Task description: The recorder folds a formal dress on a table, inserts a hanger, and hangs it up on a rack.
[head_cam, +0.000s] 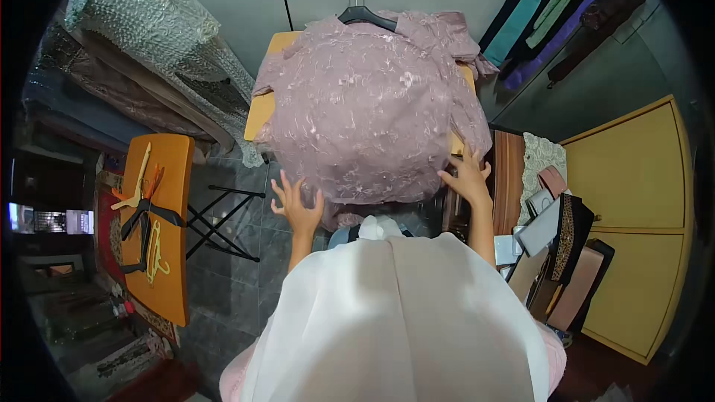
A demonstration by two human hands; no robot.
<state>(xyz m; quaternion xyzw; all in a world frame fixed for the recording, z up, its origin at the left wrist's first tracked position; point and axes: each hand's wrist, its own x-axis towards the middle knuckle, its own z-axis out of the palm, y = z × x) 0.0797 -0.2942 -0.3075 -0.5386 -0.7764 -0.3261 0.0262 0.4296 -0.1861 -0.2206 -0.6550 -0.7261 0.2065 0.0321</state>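
A mauve embroidered garment (368,111) lies spread over a yellow-topped table (258,117), its near edge hanging over the front. A black hanger (367,14) with metal hooks shows at its neckline, at the far side. My left hand (298,204) is raised beside the near left part of the garment, fingers spread, holding nothing. At the near right edge is my right hand (468,174), fingers apart, close to the cloth and the sleeve; whether its fingertips touch the fabric cannot be told.
An orange folding table (162,296) at left bears several loose hangers (146,209). Beaded garments (162,28) hang at upper left, more clothes (536,17) at upper right. Bags (570,234) are stacked at right by a yellow cabinet (625,178).
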